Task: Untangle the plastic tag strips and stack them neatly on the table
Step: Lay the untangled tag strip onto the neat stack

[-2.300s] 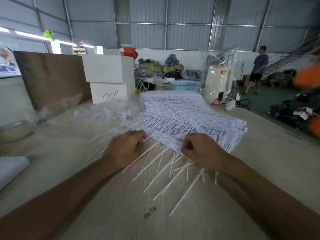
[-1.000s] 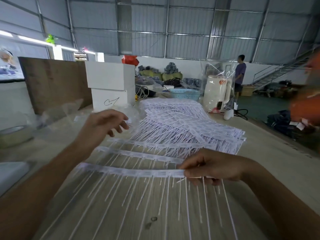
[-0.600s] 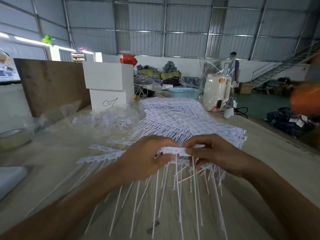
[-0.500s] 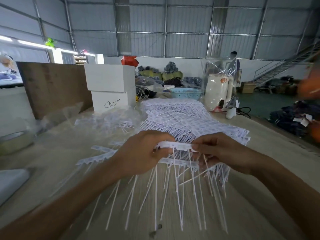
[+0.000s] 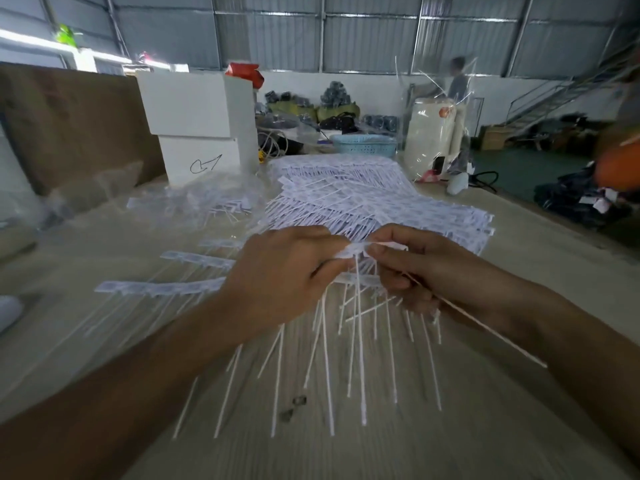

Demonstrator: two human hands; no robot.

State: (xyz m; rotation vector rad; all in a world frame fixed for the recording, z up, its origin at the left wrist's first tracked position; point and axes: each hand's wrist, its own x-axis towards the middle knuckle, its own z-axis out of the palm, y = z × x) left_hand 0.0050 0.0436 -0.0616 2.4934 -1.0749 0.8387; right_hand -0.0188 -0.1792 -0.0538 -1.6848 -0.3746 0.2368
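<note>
on the pale table (image 5: 519,271) your left hand (image 5: 277,282) and right hand (image 5: 426,271) pinch a white tag strip (image 5: 353,250) at centre; its ends are hidden by your fingers. the stacked strips (image 5: 363,202) lie at 12 o'clock.

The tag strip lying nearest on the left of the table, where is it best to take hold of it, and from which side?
Probably grip the tag strip by its flat header band, pinching from above and the far edge. The thin tails fan toward the person and would likely tangle or bend if gripped. The left hand is nearest it.
</note>
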